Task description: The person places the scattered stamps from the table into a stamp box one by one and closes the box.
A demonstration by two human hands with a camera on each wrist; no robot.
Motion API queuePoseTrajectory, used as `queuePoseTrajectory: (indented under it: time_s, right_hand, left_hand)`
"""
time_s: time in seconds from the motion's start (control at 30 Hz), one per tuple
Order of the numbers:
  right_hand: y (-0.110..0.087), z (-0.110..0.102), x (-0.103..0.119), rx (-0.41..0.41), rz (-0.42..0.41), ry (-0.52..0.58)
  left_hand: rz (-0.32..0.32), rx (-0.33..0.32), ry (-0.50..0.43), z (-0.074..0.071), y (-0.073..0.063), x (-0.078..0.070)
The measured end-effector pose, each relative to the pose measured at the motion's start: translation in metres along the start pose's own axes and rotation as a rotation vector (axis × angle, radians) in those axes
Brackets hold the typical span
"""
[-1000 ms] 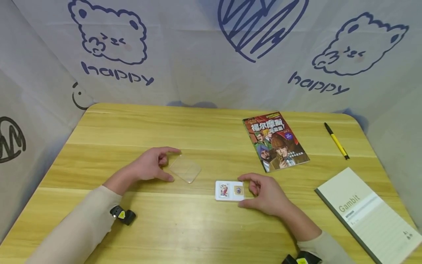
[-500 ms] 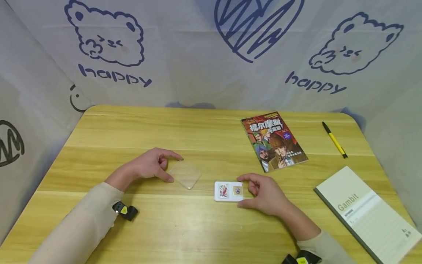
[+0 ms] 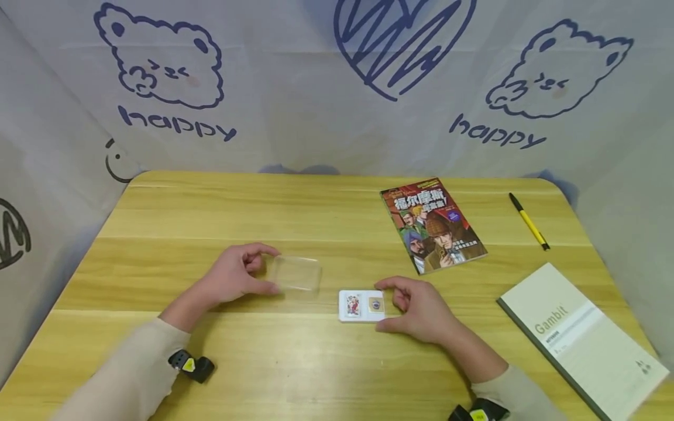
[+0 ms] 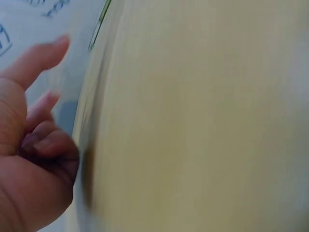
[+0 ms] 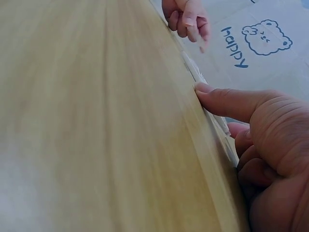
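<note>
In the head view my left hand point(image 3: 237, 273) holds a clear plastic lid point(image 3: 298, 273) between thumb and forefinger at its left side. The lid is rectangular, see-through and close over the table. Lower and to the right, a small white box point(image 3: 361, 306) shows a tiny playing card in one compartment and a gold-toned square in the other. My right hand point(image 3: 416, 308) grips the box's right end, thumb on the near edge and forefinger on the far edge. The left wrist view is blurred around the fingers point(image 4: 50, 53). The right wrist view shows the thumb point(image 5: 227, 100) at the box's edge.
A comic-style book point(image 3: 434, 225) lies behind the right hand. Farther right are a yellow and black pen point(image 3: 529, 221) and a cream Gambit notebook point(image 3: 581, 345). A white cloth point(image 3: 295, 117) with drawings hangs behind the wooden table point(image 3: 274, 362).
My left hand has turned the clear lid from a diamond slant to nearly square with the white box. The right hand keeps its grip on the box. The head view has shifted slightly.
</note>
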State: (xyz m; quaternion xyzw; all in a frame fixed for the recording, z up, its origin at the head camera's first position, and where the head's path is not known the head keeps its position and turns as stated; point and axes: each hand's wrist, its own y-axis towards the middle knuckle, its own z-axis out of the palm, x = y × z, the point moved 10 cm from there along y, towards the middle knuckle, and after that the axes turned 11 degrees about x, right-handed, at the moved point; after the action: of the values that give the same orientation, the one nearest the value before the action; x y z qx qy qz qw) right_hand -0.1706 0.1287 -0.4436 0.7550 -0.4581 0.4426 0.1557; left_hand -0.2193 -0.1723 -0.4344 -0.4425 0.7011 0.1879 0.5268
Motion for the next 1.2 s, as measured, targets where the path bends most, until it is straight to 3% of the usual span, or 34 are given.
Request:
queuePoseTrajectory:
  time_s: [0.2, 0.33, 0.47, 0.6, 0.77, 0.97, 1.2]
  right_hand:
    - [0.0, 0.0, -0.001, -0.003, 0.011, 0.004]
    - [0.001, -0.001, 0.002, -0.003, 0.009, 0.002]
    - [0.001, -0.001, 0.001, -0.002, 0.007, -0.003]
    - [0.001, -0.002, -0.001, -0.003, 0.014, -0.007]
    - [0.0, 0.0, -0.002, 0.002, 0.019, -0.006]
    - [0.001, -0.001, 0.0, -0.002, 0.006, 0.007]
    - [0.0, 0.0, -0.001, 0.007, 0.01, 0.009]
  left_hand:
    - [0.075, -0.149, -0.163, 0.032, -0.004, -0.024]
    - [0.123, -0.215, -0.159, 0.054, -0.004, -0.041]
    - [0.149, -0.239, -0.162, 0.075, 0.001, -0.05]
    - [0.173, -0.22, -0.15, 0.092, 0.007, -0.053]
    - [0.156, -0.17, -0.078, 0.106, 0.014, -0.052]
    - [0.118, -0.111, 0.078, 0.113, 0.021, -0.052]
    - [0.05, -0.07, 0.134, 0.116, 0.023, -0.05]
